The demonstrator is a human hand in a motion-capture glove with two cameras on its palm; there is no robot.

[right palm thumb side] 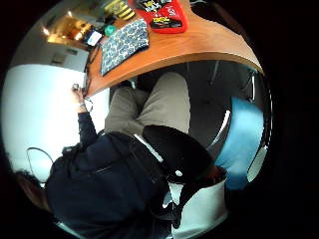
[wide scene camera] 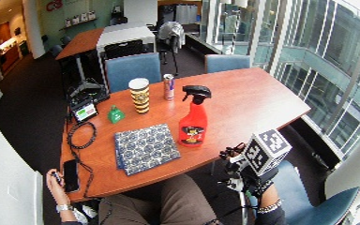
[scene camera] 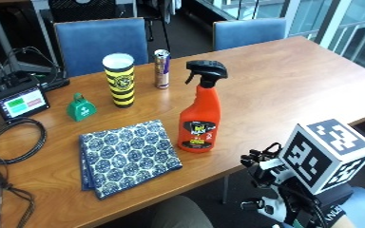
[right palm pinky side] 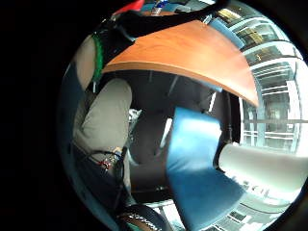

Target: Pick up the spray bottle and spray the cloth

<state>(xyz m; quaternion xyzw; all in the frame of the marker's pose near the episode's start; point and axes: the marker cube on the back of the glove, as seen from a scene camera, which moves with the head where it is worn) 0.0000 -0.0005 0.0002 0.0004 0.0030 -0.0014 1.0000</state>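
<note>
Outside view: the orange plastic spray bottle with a black trigger head [scene camera: 200, 114] stands upright on the wooden tabletop [scene camera: 283, 80], just beside the folded blue-and-white patterned cloth [scene camera: 127, 155], which lies flat. Behind them stand a yellow-and-black striped cup [scene camera: 119, 79], a slim metal drink can [scene camera: 161, 69] and a small green bell [scene camera: 80, 107]. The gloved right hand [scene camera: 277, 190] hangs off the tabletop's near edge, well apart from the bottle; whether its grip is wide or narrow I cannot tell.

Wide outside view: the same layout, with the hand below the tabletop's edge beside the person's lap.

Thumb-side palm view: the cloth and bottle lie far off on the tabletop.

Judgement: the reach has not begun. The next move calls for lifting the hand above the tabletop toward the bottle's neck, fingers around it below the trigger.
</note>
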